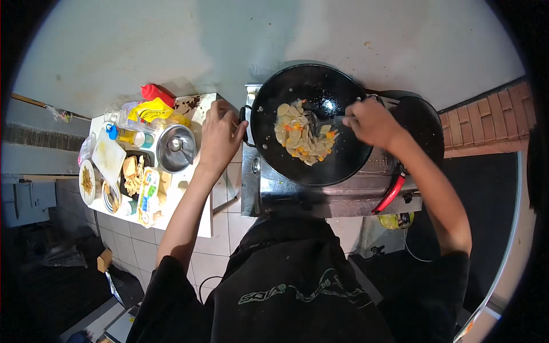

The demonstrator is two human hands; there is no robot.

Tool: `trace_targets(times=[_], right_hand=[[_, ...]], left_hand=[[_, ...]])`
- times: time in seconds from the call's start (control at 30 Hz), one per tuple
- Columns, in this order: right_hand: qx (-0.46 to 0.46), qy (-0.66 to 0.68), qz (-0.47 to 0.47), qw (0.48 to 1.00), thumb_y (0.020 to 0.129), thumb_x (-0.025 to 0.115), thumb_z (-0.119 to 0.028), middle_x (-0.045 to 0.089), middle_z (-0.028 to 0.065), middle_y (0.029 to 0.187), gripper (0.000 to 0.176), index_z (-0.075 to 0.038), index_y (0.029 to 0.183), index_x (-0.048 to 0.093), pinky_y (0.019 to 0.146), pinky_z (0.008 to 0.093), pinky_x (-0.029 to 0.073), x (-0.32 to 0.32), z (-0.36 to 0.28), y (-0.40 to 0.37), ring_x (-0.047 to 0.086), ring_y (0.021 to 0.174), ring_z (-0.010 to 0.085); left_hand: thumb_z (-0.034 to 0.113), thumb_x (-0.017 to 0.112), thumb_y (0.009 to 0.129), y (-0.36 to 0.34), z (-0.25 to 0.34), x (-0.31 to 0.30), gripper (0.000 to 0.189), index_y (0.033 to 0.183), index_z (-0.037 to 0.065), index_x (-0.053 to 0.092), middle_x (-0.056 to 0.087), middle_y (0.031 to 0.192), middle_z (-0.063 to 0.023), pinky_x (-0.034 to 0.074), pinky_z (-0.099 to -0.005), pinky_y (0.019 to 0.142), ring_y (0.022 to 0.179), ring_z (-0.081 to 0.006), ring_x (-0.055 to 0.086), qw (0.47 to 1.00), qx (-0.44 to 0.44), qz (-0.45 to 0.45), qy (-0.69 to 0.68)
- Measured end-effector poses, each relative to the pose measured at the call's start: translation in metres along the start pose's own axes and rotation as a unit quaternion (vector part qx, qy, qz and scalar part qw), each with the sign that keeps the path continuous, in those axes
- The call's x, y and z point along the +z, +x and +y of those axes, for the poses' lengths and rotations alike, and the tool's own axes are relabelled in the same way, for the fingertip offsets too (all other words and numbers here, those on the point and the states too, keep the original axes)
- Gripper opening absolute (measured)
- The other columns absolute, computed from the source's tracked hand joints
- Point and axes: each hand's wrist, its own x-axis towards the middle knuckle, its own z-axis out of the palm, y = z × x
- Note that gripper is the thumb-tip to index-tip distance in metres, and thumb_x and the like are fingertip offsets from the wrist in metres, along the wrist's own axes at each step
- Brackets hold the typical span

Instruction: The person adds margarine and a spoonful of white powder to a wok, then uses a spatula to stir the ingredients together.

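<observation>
A large black wok [343, 160] sits on the stove. Inside it lies a heap of pale sliced food with orange bits [294, 134]. My right hand [372, 123] is closed around the handle of a spatula [329, 121], whose blade is down in the food. At the wok's left side, my left hand [222, 134] has its fingers bent and its thumb over the looped wok handle [246, 137]. Part of that grip is hidden by the hand itself.
Left of the stove [297, 197], a white table [197, 211] carries a steel bowl [175, 148], a red-capped bottle [157, 94], a yellow packet [151, 110] and a white cutting board [108, 153]. A second dark pan [426, 126] and a red handle [392, 194] are at right.
</observation>
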Motion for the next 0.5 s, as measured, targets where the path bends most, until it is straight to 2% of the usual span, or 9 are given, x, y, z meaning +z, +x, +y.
trace_targets(times=[0.03,0.1,0.23,0.3,0.37,0.43,0.5], right_hand=[[-0.013,-0.021,0.062,0.998,0.087,0.061,-0.020,0.065,0.0225,0.085,0.021,-0.001,0.092,0.066,0.075,0.0498,0.053,0.002,-0.018,-0.022,0.066,0.080,0.0392],[0.048,-0.069,0.066,0.994,0.090,0.058,-0.016,0.065,0.0221,0.084,0.019,-0.002,0.101,0.063,0.068,0.0459,0.055,0.008,-0.050,-0.055,0.066,0.076,0.0383],[0.124,-0.094,0.079,0.985,0.091,0.056,-0.016,0.065,0.0216,0.083,0.017,-0.003,0.101,0.061,0.068,0.0460,0.055,0.011,-0.089,-0.092,0.067,0.075,0.0381],[0.145,-0.045,0.054,0.987,0.091,0.056,-0.018,0.066,0.0212,0.084,0.019,-0.002,0.098,0.063,0.069,0.0461,0.055,0.021,-0.091,-0.091,0.067,0.077,0.0383],[0.162,-0.051,0.059,0.984,0.091,0.056,-0.019,0.066,0.0214,0.084,0.020,-0.002,0.096,0.065,0.069,0.0460,0.055,0.038,-0.080,-0.075,0.067,0.078,0.0384],[0.190,-0.048,0.066,0.978,0.090,0.058,-0.023,0.066,0.0228,0.085,0.024,-0.002,0.087,0.069,0.071,0.0460,0.055,0.034,-0.070,-0.061,0.067,0.080,0.0388],[0.209,-0.051,0.076,0.974,0.091,0.057,-0.024,0.066,0.0231,0.085,0.026,-0.002,0.085,0.069,0.072,0.0458,0.055,0.020,-0.072,-0.066,0.067,0.080,0.0389]], left_hand=[[0.021,0.070,0.083,0.000,-0.006,0.000,0.024,0.083,-0.002,0.063,0.051,0.114,-0.0175,0.043,-0.0444,0.094,0.108,-0.0354,0.053,0.999,0.014,-0.005,-0.034],[0.021,0.070,0.083,0.004,-0.016,0.001,0.024,0.084,-0.003,0.067,0.050,0.120,-0.0202,0.042,-0.0418,0.098,0.114,-0.0367,0.052,0.994,0.012,-0.040,-0.101],[0.023,0.068,0.087,0.007,-0.028,0.006,0.028,0.089,-0.005,0.064,0.049,0.122,-0.0191,0.043,-0.0412,0.097,0.116,-0.0358,0.052,0.986,0.019,-0.089,-0.143],[0.021,0.068,0.086,0.009,-0.027,0.007,0.027,0.088,-0.005,0.064,0.049,0.121,-0.0202,0.044,-0.0405,0.096,0.115,-0.0358,0.053,0.984,0.036,-0.085,-0.151],[0.021,0.068,0.085,0.010,-0.030,0.009,0.027,0.087,-0.006,0.063,0.049,0.122,-0.0207,0.044,-0.0402,0.097,0.115,-0.0356,0.053,0.985,0.046,-0.081,-0.145],[0.020,0.069,0.084,0.012,-0.029,0.010,0.027,0.086,-0.006,0.063,0.049,0.122,-0.0211,0.043,-0.0399,0.097,0.115,-0.0354,0.053,0.985,0.057,-0.077,-0.140],[0.019,0.069,0.083,0.013,-0.029,0.009,0.027,0.083,-0.007,0.062,0.049,0.123,-0.0219,0.042,-0.0400,0.099,0.115,-0.0362,0.052,0.984,0.060,-0.077,-0.147]])
